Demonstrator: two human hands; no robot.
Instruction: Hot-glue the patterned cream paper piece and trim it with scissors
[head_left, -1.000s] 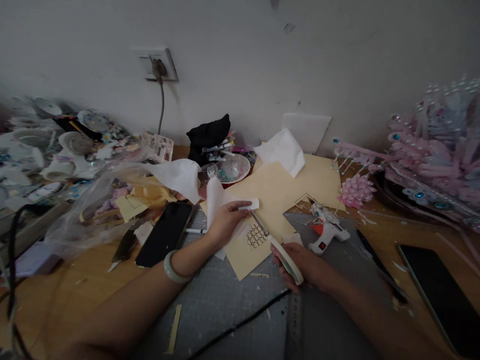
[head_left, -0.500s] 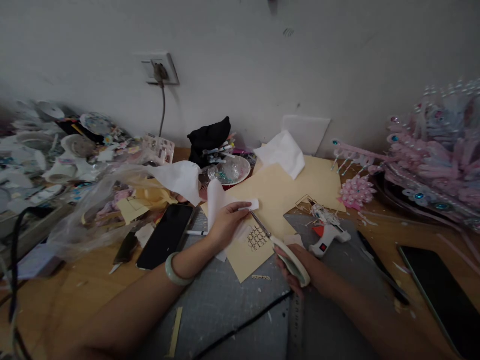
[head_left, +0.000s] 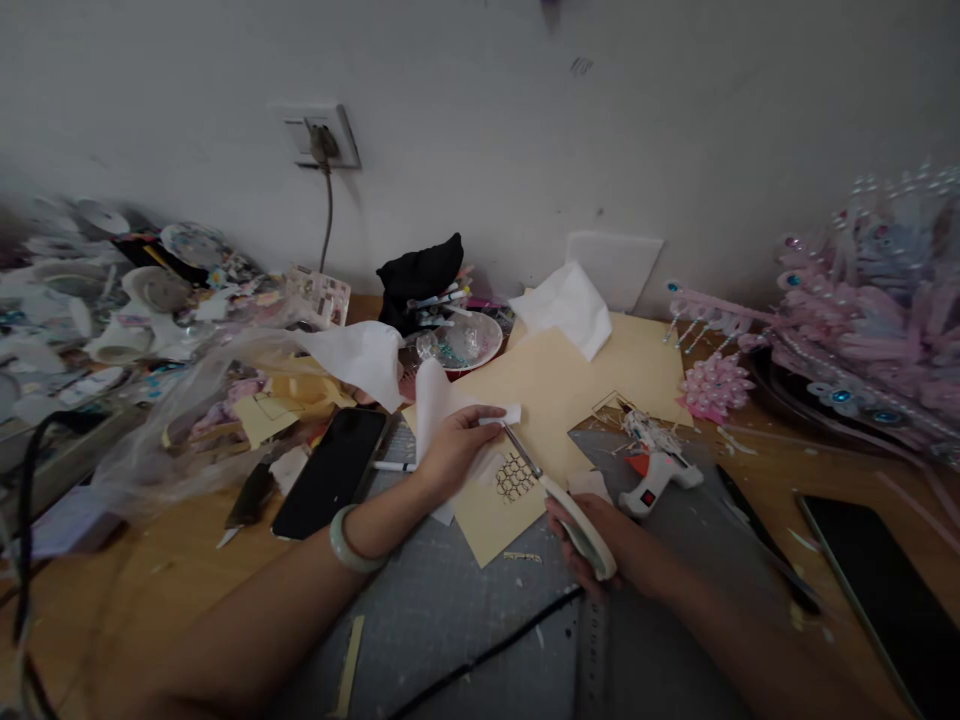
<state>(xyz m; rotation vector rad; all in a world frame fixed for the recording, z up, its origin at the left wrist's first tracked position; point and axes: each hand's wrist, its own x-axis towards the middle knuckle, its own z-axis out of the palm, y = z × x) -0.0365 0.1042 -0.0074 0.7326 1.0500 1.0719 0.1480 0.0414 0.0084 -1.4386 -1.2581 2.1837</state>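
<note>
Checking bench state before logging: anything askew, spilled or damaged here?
Small paper offcuts lie scattered on the grey cutting mat near the right hand with the scissors. The glue gun lies on its side. Nothing looks damaged.

A dark tablet (head_left: 885,590) is running off the lower right corner, right of the glue gun (head_left: 658,480). Far left of the glue gun, the heap of tape rolls (head_left: 82,300) is blurring past telling. The right hand (head_left: 600,540) is covering the scissors' (head_left: 559,500) handles; whether the blades are parted is too small to tell.
</note>
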